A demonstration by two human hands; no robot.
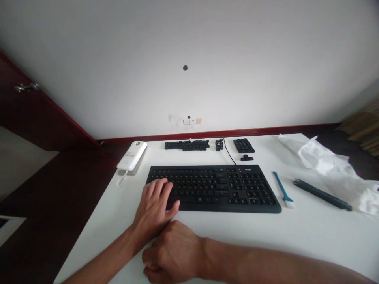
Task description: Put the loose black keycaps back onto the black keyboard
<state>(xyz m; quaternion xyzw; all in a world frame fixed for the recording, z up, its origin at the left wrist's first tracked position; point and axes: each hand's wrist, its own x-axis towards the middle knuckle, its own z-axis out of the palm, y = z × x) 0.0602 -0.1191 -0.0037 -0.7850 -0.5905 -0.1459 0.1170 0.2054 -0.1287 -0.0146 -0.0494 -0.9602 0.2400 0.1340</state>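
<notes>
A black keyboard (189, 199) lies on the white table, with many of its key caps off and bare key sockets showing. My left hand (155, 201) rests palm down over the keyboard's lower left corner, fingers apart. Closer to me, my right hand (174, 252) is curled into a fist beside my left wrist. Its fingers are tucked away from view, so whatever it may hold is hidden. Loose black key caps (189, 145) sit in rows behind the keyboard, with a small group (219, 144) and a number-pad block (244, 145) farther right.
A blue brush (283, 189) with white bristles lies right of the keyboard. Beyond it are a dark pen-like tool (322, 194) and a crumpled white plastic bag (328, 161). A white power bank (132, 155) stands at the left edge. The keyboard's cable (229, 152) runs toward the wall.
</notes>
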